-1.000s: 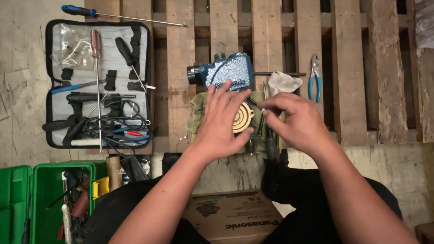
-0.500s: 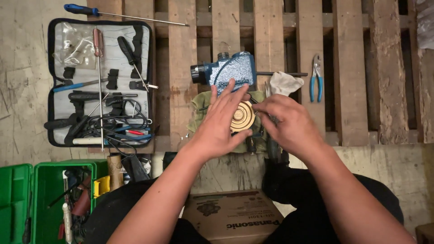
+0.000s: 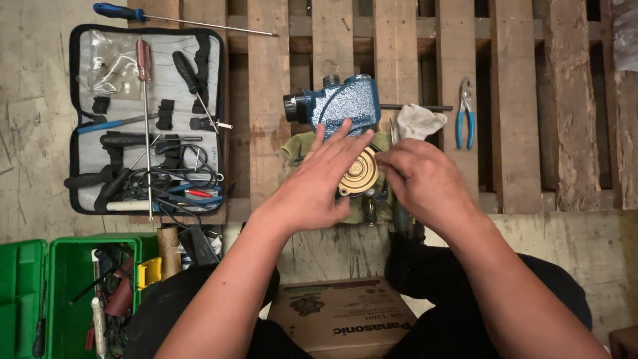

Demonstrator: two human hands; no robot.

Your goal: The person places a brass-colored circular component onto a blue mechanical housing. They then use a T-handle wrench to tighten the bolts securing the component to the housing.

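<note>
A blue metal pump body [image 3: 344, 106] lies on a wooden pallet [image 3: 518, 133], on an olive rag [image 3: 298, 147]. In front of it sits a round brass-coloured cover [image 3: 361, 174]. My left hand [image 3: 318, 179] rests flat on the cover's left side, fingers stretched toward the blue body. My right hand [image 3: 420, 181] is curled at the cover's right edge; whatever its fingertips pinch is hidden. A white cloth [image 3: 420, 121] lies just behind my right hand.
An open tool roll [image 3: 143, 119] with screwdrivers and cables lies at the left. A long blue-handled screwdriver [image 3: 173, 18] lies above it, blue pliers [image 3: 465, 119] at the right. A green toolbox [image 3: 60, 292] stands bottom left, a cardboard box [image 3: 345, 319] between my knees.
My right hand has come down from above the cover to its right edge. My left hand has stayed flat on the cover.
</note>
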